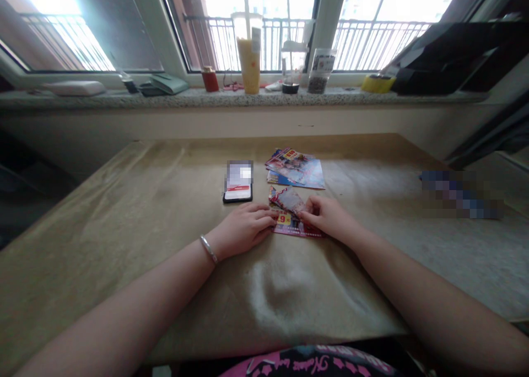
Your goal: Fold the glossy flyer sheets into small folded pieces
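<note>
A colourful printed paper sheet [300, 230] lies on the table between my hands, its upper part folded over at an angle. My left hand [250, 227] rests flat with fingers stretched out, their tips on the sheet's left edge. At the sheet's right side, my right hand [326, 218] pinches the folded part between thumb and curled fingers. Just beyond lies a fanned stack of similar printed sheets [308, 170]. To the left of the stack is a smartphone [238, 195] with its screen lit, lying face up.
A tan cover [165, 200] is spread over the table. On the right lies a blurred blue and pink item [458, 194]. Along the stone windowsill [177, 99] stand a tall yellow drink cup [249, 63], a red bottle [210, 80], other containers and yellow tape [378, 84].
</note>
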`<move>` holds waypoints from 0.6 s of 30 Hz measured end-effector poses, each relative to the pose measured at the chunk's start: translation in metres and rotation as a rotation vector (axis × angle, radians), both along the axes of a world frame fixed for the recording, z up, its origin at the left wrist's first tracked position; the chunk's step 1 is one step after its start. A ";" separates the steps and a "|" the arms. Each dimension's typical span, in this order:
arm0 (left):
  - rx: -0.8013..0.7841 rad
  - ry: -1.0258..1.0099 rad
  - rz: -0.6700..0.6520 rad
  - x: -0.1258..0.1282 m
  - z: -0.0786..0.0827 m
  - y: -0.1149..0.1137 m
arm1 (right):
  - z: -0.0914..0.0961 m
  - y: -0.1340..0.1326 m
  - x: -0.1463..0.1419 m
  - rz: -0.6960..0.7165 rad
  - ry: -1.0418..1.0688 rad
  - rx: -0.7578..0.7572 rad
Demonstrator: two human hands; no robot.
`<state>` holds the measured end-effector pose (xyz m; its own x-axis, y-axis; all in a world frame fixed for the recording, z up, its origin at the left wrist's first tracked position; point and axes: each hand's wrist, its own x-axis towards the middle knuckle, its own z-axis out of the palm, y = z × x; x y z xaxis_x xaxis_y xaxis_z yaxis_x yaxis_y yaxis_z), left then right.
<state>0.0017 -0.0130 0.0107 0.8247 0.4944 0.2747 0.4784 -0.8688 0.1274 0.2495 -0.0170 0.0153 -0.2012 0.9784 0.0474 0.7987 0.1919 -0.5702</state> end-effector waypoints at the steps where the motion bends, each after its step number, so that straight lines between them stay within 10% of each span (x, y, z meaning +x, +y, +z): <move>1: 0.004 -0.001 0.007 0.000 0.000 0.000 | 0.000 0.001 0.001 -0.013 0.000 0.004; 18: 0.032 0.063 0.029 -0.003 0.003 0.003 | -0.009 0.017 0.025 -0.176 0.006 -0.111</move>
<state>-0.0014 -0.0097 0.0138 0.8265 0.5097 0.2390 0.5092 -0.8579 0.0687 0.2745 0.0000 0.0059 -0.0269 0.9977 -0.0619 0.8107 -0.0144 -0.5853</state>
